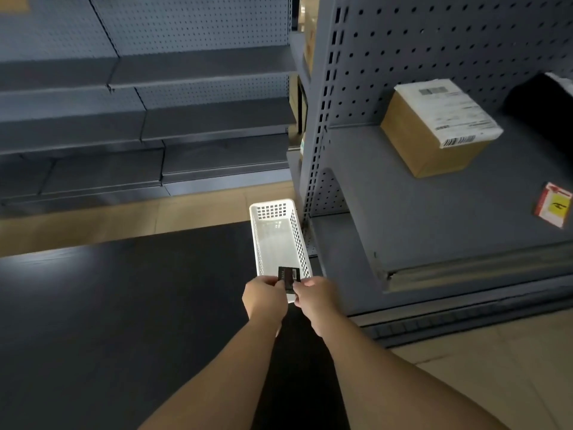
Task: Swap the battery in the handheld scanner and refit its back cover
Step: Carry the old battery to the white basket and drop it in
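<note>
A small black rectangular object [288, 277], likely the scanner or its battery, is held between both hands over the near end of a white perforated plastic basket [273, 240]. My left hand [263, 296] grips its left side and my right hand [311, 294] pinches its right edge. A pale label shows on its upper face. Fingers cover its lower part, so I cannot tell which part it is. The basket stands on a dark table top [124, 305] and looks bare inside.
Grey metal shelving [418, 218] stands to the right, carrying a cardboard box [434, 131] with a shipping label and a small red and yellow packet [553, 204]. More grey shelves [148, 119] run along the back left. Tan floor shows between.
</note>
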`<state>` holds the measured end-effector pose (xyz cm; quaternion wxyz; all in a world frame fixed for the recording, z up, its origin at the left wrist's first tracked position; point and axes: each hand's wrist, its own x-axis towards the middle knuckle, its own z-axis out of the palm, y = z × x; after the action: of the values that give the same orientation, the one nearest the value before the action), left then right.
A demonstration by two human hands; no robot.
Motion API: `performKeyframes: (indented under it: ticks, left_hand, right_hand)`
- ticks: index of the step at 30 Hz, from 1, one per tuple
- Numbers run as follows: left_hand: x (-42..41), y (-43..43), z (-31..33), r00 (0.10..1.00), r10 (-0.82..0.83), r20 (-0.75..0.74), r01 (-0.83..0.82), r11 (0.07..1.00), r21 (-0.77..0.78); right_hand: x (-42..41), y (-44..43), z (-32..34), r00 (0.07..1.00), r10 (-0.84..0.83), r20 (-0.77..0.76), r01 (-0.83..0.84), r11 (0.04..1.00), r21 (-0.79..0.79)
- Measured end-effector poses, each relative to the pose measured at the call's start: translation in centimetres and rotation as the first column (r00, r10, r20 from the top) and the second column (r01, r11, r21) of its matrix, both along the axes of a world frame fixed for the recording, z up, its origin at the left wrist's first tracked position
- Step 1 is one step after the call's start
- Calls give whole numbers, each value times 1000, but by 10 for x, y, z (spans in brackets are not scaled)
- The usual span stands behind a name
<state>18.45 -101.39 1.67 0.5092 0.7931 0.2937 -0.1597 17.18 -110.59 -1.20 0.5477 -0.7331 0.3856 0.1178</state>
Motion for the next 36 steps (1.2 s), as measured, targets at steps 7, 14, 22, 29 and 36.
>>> performKeyframes:
  ticks: [7, 14, 22, 29, 36]
  left_hand:
    - [13, 3, -22, 995, -100, -28, 103, 984, 146]
    - [12, 0, -18, 978, -191, -80, 201, 966, 164]
    - [-1, 7, 7, 926, -375, -49, 376, 900, 219]
    - [-11, 37, 71, 726, -679, -108, 647, 622, 441]
    - [-40, 107, 145, 606, -765, -221, 626, 287, 725]
  right_hand:
    - [25, 0, -30, 997, 35, -72, -40, 996, -78]
    - [24, 1, -37, 990, 107, -96, -125, 970, -211]
    - [3, -3, -4, 965, 253, -74, -263, 918, -295]
    - [-16, 4, 81, 766, 635, -101, -549, 563, -617]
    - [-23, 49, 176, 486, 807, -334, -630, 59, -775]
